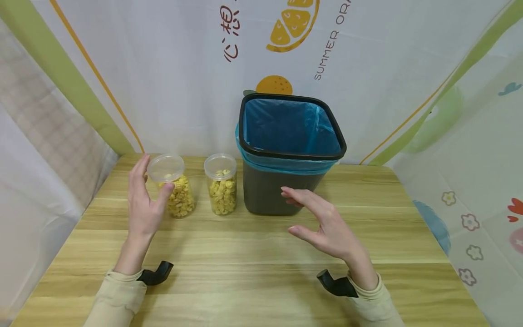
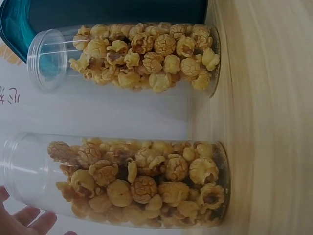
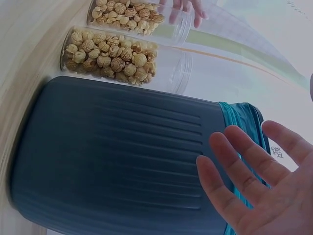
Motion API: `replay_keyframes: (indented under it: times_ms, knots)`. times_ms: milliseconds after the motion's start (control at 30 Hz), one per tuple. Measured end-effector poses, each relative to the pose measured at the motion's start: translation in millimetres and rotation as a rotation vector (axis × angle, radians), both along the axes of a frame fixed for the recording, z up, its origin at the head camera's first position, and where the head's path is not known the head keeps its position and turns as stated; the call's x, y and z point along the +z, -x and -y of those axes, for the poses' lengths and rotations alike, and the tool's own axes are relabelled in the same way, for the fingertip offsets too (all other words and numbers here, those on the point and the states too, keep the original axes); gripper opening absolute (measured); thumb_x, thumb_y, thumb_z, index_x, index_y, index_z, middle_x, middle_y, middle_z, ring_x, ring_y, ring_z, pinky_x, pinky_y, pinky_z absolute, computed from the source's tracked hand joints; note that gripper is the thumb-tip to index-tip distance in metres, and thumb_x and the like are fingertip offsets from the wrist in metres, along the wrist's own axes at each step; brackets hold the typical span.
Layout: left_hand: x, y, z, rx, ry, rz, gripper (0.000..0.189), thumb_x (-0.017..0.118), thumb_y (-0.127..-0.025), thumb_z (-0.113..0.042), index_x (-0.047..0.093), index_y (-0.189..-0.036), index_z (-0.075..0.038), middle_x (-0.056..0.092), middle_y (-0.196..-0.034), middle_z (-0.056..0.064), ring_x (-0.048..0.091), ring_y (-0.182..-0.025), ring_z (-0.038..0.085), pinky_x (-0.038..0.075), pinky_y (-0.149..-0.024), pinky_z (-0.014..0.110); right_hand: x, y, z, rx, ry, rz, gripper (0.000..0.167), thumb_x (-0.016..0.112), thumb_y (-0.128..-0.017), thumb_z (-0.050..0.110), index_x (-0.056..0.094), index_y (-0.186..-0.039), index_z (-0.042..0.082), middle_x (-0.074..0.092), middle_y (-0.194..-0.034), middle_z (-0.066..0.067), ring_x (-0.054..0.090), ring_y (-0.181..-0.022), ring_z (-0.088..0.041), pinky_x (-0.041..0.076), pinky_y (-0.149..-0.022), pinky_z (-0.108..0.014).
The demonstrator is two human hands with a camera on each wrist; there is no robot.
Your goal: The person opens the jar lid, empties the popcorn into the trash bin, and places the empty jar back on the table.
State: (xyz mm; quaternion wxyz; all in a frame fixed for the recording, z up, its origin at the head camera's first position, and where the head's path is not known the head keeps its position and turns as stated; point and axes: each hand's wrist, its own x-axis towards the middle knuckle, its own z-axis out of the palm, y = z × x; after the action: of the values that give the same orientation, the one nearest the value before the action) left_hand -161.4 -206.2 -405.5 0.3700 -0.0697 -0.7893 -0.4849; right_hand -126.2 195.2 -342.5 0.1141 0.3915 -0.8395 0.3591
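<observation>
Two clear plastic jars of yellow popcorn stand upright on the table, a left jar (image 1: 181, 197) and a right jar (image 1: 222, 195), both with clear round tops. My left hand (image 1: 144, 202) is at the upper part of the left jar, thumb in front and fingers at its left side. Whether it touches the jar I cannot tell. In the left wrist view its fingers (image 2: 29, 220) show beside the jar's top. My right hand (image 1: 327, 222) hovers in front of the trash bin (image 1: 271, 190), fingers spread and holding nothing; its palm (image 3: 286, 205) shows in the right wrist view.
The dark bin stands right of the jars, lined with a blue bag (image 1: 286, 165) folded over under its black rim (image 1: 292, 154). A white printed curtain (image 1: 184, 91) hangs behind and at both sides of the wooden table (image 1: 245, 272).
</observation>
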Motion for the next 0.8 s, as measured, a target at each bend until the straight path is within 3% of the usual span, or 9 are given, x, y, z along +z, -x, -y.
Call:
replay_keyframes:
  times_ms: [300, 500, 800]
  knots:
    - [-4.9, 0.0, 4.1, -0.052, -0.093, 0.221, 0.083, 0.069, -0.096, -0.040, 0.024, -0.164, -0.025, 0.033, -0.165, 0.014, 0.036, -0.150, 0.041, 0.030, -0.122, 0.062, 0.7, 1.4, -1.5, 0.010, 0.019, 0.003, 0.075, 0.080, -0.088, 0.020, 0.046, -0.155, 0.016, 0.062, -0.144, -0.001, 0.064, -0.123, -0.022, 0.053, -0.104, -0.030]
    - [-3.2, 0.5, 2.5, -0.065, -0.132, 0.348, 0.098, 0.075, -0.092, -0.033, 0.011, -0.166, -0.029, 0.029, -0.168, 0.015, 0.036, -0.150, 0.038, 0.029, -0.123, 0.060, 1.1, 1.1, -4.3, 0.011, 0.028, 0.006, 0.075, 0.080, -0.088, 0.019, 0.047, -0.155, 0.014, 0.062, -0.143, -0.002, 0.064, -0.124, -0.019, 0.051, -0.105, -0.026]
    - [-6.1, 2.9, 1.2, -0.070, -0.144, 0.442, 0.112, 0.080, -0.088, -0.030, 0.001, -0.166, -0.032, 0.024, -0.170, 0.016, 0.030, -0.154, 0.042, 0.026, -0.123, 0.064, 2.8, 1.9, -5.7, -0.006, 0.016, -0.001, 0.076, 0.080, -0.087, 0.020, 0.046, -0.155, 0.016, 0.063, -0.143, -0.001, 0.064, -0.123, -0.017, 0.052, -0.104, -0.029]
